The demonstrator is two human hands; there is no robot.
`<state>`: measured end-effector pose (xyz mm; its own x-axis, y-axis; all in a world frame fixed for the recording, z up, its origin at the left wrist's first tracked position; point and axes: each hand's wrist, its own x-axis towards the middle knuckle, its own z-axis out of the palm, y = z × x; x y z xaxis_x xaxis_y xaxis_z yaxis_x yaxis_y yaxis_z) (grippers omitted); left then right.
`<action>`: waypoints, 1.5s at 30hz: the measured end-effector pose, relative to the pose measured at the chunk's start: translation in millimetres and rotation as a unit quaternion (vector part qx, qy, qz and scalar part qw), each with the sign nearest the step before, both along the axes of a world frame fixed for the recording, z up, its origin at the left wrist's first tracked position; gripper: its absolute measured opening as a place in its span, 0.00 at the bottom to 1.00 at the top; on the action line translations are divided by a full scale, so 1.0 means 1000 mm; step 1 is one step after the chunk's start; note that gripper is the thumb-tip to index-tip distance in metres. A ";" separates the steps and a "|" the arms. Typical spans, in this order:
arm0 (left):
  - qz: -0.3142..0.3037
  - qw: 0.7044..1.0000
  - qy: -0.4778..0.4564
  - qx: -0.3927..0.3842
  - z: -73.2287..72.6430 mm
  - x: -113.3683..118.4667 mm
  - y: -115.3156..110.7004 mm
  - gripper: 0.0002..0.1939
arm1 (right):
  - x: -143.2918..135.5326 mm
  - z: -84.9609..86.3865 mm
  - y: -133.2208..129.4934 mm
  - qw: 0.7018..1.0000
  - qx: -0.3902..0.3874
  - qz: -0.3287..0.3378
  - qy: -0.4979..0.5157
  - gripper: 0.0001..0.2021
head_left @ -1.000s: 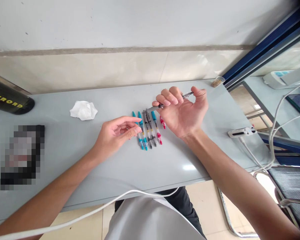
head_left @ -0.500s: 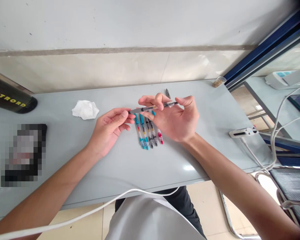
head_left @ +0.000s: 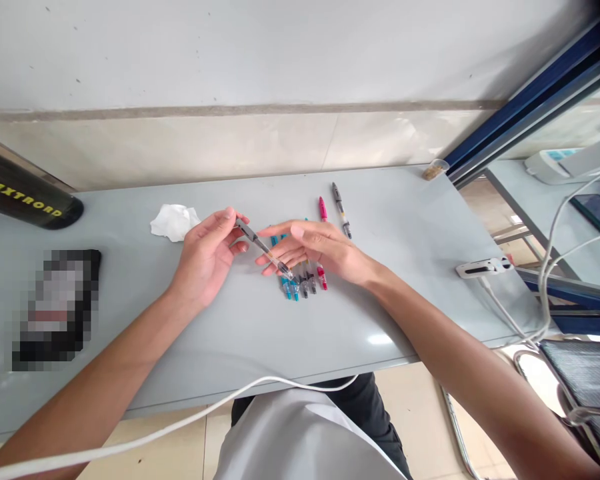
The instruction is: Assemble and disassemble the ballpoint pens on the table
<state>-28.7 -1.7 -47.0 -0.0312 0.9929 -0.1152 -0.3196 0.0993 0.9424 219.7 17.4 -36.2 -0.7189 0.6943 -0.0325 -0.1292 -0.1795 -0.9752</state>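
Observation:
My left hand (head_left: 205,257) pinches the grey cap end of a clear-barrelled pen (head_left: 264,248), which slants down to the right. Beside it my right hand (head_left: 325,247) is open, its fingers stretched out to the left behind the pen. Below my right hand several pens lie side by side on the table, partly hidden: blue ones (head_left: 295,291), dark ones (head_left: 304,287) and a pink one (head_left: 322,277). Farther back, another grey pen (head_left: 341,208) lies apart to the right.
A crumpled white tissue (head_left: 173,221), a black bottle (head_left: 30,197) and a blurred dark object (head_left: 60,307) are on the left. A small cup (head_left: 435,169) stands at the back right, with a white device (head_left: 483,267) and cables nearer. A white cable (head_left: 180,423) crosses in front.
The held pen has swung from nearly level to slanting down rightward. My right hand has let go of it and turned over, and my left hand has moved slightly left.

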 end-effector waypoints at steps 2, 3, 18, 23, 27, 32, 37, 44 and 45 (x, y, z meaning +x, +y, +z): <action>0.001 1.000 0.001 0.009 0.001 -0.001 0.001 0.18 | 0.003 0.000 0.003 0.997 0.018 -0.077 0.006 0.27; 0.003 1.000 0.002 0.014 0.001 -0.001 0.001 0.18 | 0.004 -0.001 0.006 0.992 0.033 -0.119 0.005 0.26; -0.005 1.000 -0.007 0.003 -0.001 -0.001 0.002 0.17 | 0.028 0.003 0.036 0.891 0.068 -0.444 0.071 0.21; 0.001 0.998 -0.053 -0.021 -0.005 -0.003 0.004 0.18 | 0.030 0.001 0.038 0.906 0.067 -0.415 0.054 0.22; -0.016 0.995 -0.087 -0.038 -0.008 -0.001 0.003 0.17 | 0.024 0.001 0.033 0.936 0.088 -0.341 -0.003 0.24; -0.039 0.994 -0.099 -0.032 -0.009 0.001 0.001 0.16 | 0.019 -0.002 0.024 0.962 0.134 -0.219 -0.089 0.25; -0.068 0.994 -0.080 -0.008 -0.007 0.001 -0.001 0.14 | 0.022 0.002 0.021 0.970 0.150 -0.141 -0.126 0.22; -0.090 0.993 -0.078 0.013 -0.003 0.002 -0.004 0.13 | 0.024 0.007 0.021 0.968 0.168 -0.137 -0.127 0.19; -0.098 0.992 -0.083 0.015 -0.002 0.002 -0.005 0.14 | 0.024 0.005 0.022 0.971 0.156 -0.130 -0.124 0.19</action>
